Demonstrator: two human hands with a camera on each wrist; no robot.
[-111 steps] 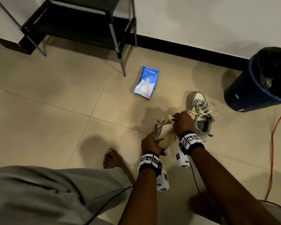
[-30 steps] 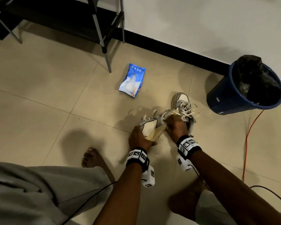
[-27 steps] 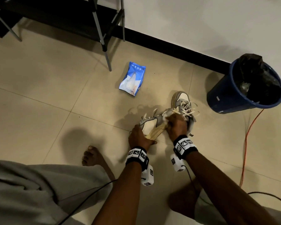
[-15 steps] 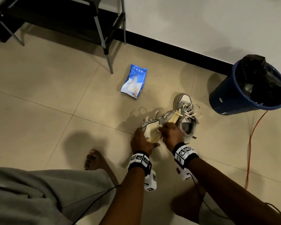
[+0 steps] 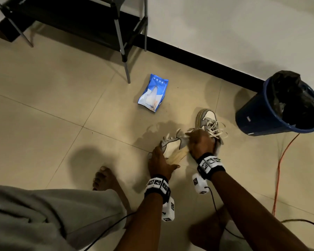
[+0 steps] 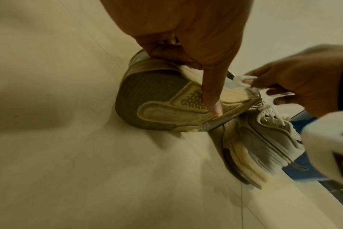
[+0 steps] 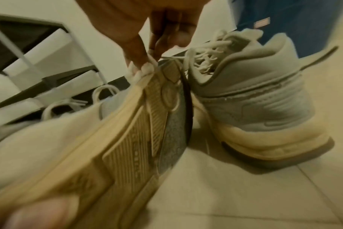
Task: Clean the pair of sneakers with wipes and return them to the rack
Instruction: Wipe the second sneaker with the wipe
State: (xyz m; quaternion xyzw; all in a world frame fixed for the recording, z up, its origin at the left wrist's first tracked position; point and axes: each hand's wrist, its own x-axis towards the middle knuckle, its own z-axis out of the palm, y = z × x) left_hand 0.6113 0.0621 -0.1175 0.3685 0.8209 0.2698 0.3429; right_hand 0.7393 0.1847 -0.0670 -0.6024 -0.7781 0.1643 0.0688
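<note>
A grey-and-white sneaker (image 5: pixel 171 146) lies tipped on its side on the floor, its tan sole (image 6: pixel 160 99) turned towards me. My left hand (image 5: pixel 159 157) grips it at the near end, thumb pressed on the sole. My right hand (image 5: pixel 199 142) pinches a crumpled white wipe (image 7: pixel 145 69) against the far end of the sole (image 7: pixel 127 139). The second sneaker (image 5: pixel 207 118) stands upright just right of it, touching it (image 7: pixel 254 100). The black shoe rack (image 5: pixel 76 17) stands at the back left by the wall.
A blue pack of wipes (image 5: pixel 153 95) lies on the tiles between the rack and the sneakers. A blue bin (image 5: pixel 257 113) with a black liner stands at the right. An orange cable (image 5: pixel 279 169) runs along the floor on the right. My bare feet are close below.
My right hand has slid the wipe along the sole, first towards my left hand, then back out to the far end. The left hand keeps its grip on the sneaker.
</note>
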